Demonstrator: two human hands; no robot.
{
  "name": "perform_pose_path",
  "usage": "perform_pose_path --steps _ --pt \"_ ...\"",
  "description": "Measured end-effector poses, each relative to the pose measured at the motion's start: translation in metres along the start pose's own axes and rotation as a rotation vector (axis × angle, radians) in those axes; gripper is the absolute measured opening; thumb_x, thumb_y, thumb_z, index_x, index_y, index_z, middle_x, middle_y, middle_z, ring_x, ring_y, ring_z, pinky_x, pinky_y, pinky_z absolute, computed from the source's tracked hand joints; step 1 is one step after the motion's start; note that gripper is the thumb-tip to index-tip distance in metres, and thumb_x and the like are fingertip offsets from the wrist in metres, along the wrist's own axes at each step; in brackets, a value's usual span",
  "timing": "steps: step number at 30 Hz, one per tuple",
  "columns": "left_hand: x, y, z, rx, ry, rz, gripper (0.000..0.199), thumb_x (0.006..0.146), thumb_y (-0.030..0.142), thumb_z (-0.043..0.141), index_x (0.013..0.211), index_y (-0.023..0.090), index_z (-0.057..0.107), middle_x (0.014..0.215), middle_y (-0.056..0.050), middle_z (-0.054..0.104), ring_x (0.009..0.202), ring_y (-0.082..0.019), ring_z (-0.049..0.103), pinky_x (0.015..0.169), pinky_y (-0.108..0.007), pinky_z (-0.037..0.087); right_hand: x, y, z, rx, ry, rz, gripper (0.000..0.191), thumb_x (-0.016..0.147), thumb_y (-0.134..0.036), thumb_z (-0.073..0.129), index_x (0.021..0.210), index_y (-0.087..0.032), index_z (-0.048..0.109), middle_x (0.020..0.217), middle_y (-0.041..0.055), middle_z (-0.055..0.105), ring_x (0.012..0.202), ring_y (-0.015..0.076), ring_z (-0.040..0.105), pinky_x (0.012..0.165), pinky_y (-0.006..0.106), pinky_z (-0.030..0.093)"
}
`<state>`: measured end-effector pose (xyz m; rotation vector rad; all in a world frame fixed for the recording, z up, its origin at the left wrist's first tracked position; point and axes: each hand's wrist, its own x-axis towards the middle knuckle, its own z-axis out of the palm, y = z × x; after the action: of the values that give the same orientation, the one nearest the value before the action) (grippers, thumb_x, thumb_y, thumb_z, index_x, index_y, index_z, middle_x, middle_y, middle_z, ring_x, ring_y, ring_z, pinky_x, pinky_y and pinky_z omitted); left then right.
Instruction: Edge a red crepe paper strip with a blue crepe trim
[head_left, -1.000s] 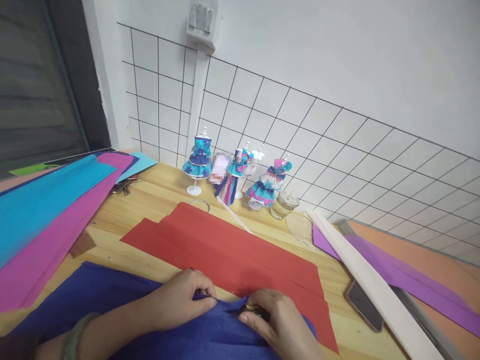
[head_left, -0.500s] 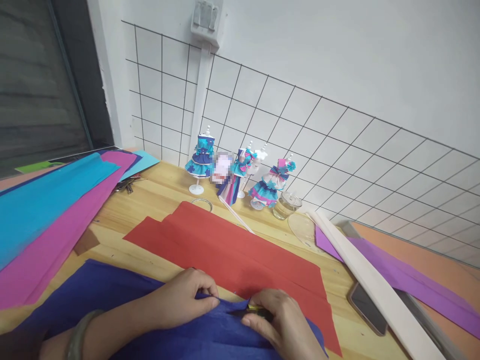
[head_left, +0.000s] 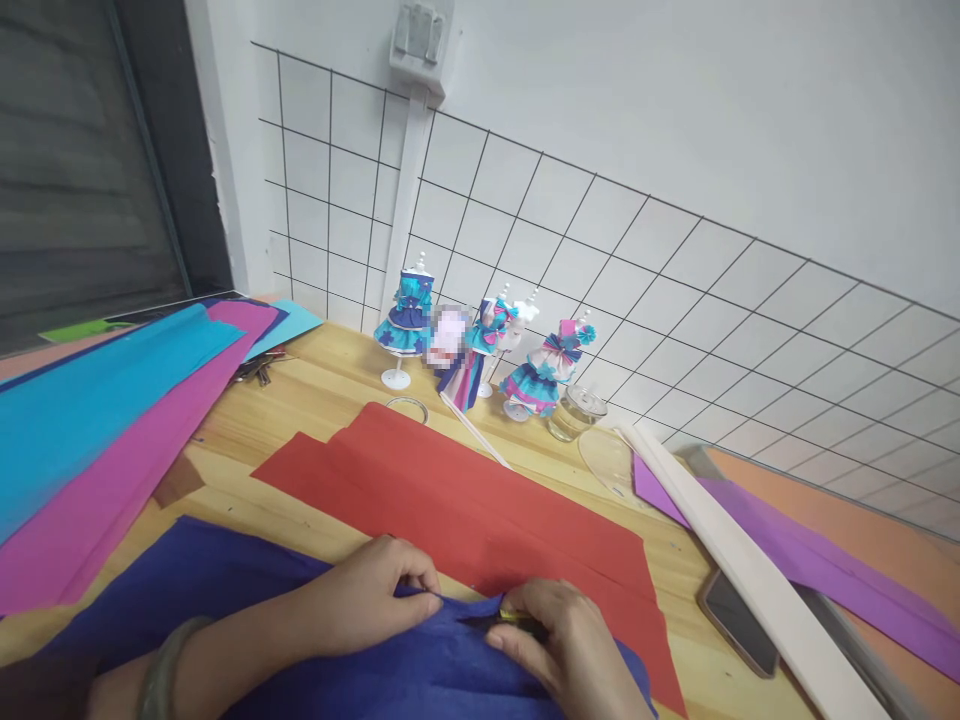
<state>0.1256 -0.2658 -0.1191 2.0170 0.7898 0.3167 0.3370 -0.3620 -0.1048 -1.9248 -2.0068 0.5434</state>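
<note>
A large dark blue sheet (head_left: 202, 570) lies along the near edge of the wooden table, partly over a red sheet (head_left: 465, 490). My left hand (head_left: 382, 595) pinches the upper edge of the blue sheet between thumb and fingers. Just to its right, my right hand (head_left: 551, 630) is closed around a small tool with a yellow part (head_left: 513, 615) and a dark tip, which touches the blue sheet. Most of that tool is hidden by my fingers.
Blue and magenta sheets (head_left: 142, 400) lie left. Small dressed mannequins (head_left: 405, 315) and a glass cup (head_left: 576, 412) stand near the wall grid. A phone (head_left: 739, 620), a pale strip (head_left: 742, 550) and purple paper (head_left: 832, 560) lie right.
The whole view has shifted slightly. Both hands keep nearly the same place and hold on the blue sheet and tool.
</note>
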Motion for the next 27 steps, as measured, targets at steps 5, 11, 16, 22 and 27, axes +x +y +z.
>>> perform_pose_path --steps 5,11,16,22,27 --pt "0.001 -0.002 0.001 -0.012 0.007 0.004 0.017 0.074 0.026 0.051 0.071 0.019 0.066 0.064 0.004 0.060 0.065 -0.012 0.053 0.057 -0.019 0.036 0.001 -0.001 0.000 0.001 0.014 0.020 0.036 0.075 -0.058 0.056 0.076 -0.023 0.065 0.076 -0.0006 0.069 0.073 0.0184 0.061 0.066 0.025 0.038" --pt "0.003 -0.003 0.002 -0.036 0.006 0.006 0.017 0.074 0.026 0.051 0.069 0.017 0.064 0.062 0.004 0.059 0.062 -0.011 0.052 0.057 -0.018 0.035 0.003 0.001 0.003 0.008 0.034 0.012 0.034 0.076 -0.056 0.057 0.074 -0.023 0.065 0.075 -0.0017 0.070 0.072 0.0171 0.061 0.065 0.024 0.039" --pt "0.004 -0.002 0.002 -0.023 0.011 0.010 0.018 0.074 0.026 0.050 0.070 0.017 0.065 0.063 0.004 0.059 0.062 -0.011 0.052 0.057 -0.019 0.035 0.003 -0.001 0.002 -0.003 0.048 0.004 0.026 0.076 -0.049 0.061 0.071 -0.024 0.066 0.073 -0.0033 0.070 0.071 0.0162 0.062 0.065 0.023 0.039" --pt "0.001 -0.001 -0.002 -0.002 0.005 0.026 0.016 0.075 0.025 0.051 0.073 0.018 0.066 0.068 0.003 0.064 0.067 -0.013 0.055 0.061 -0.020 0.038 0.003 -0.004 0.000 -0.002 0.037 0.023 0.025 0.077 -0.049 0.061 0.073 -0.024 0.065 0.075 -0.0031 0.069 0.072 0.0165 0.061 0.066 0.024 0.039" --pt "-0.004 0.000 -0.013 0.043 -0.028 0.079 0.016 0.074 0.023 0.052 0.078 0.019 0.067 0.080 0.000 0.067 0.078 -0.016 0.058 0.066 -0.020 0.039 0.001 -0.003 -0.003 -0.005 -0.003 0.032 0.029 0.077 -0.053 0.058 0.077 -0.024 0.064 0.076 -0.0024 0.068 0.074 0.0178 0.060 0.067 0.025 0.038"
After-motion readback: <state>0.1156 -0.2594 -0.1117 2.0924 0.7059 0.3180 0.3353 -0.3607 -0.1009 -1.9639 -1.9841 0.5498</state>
